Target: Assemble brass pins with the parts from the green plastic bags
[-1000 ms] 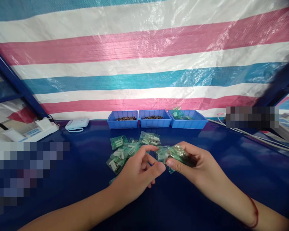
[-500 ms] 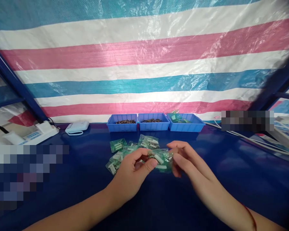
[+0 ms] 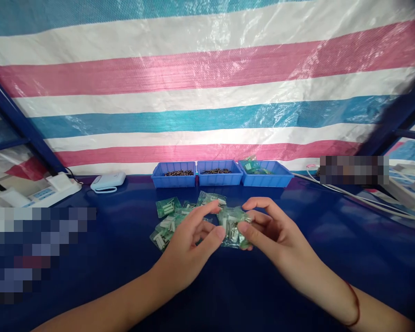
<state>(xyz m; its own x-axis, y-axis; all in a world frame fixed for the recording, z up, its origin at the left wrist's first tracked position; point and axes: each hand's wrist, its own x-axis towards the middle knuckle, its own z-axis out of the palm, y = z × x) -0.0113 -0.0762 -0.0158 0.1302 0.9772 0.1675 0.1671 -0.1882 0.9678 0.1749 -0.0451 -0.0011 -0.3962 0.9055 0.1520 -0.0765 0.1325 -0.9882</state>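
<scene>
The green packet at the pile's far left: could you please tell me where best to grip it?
Pinch the green packet by its free left edge, coming from the left: it lies flat on the table, its right side nearest the pile.

The sheet (image 3: 207, 74) behind is striped pink, white and teal. The bench (image 3: 332, 258) is deep blue, the three bins (image 3: 218, 178) a lighter blue, two with dark brown contents (image 3: 178, 173). The packet (image 3: 232, 226) is clear green with white pieces inside; a red cord (image 3: 355, 306) rings one wrist
</scene>
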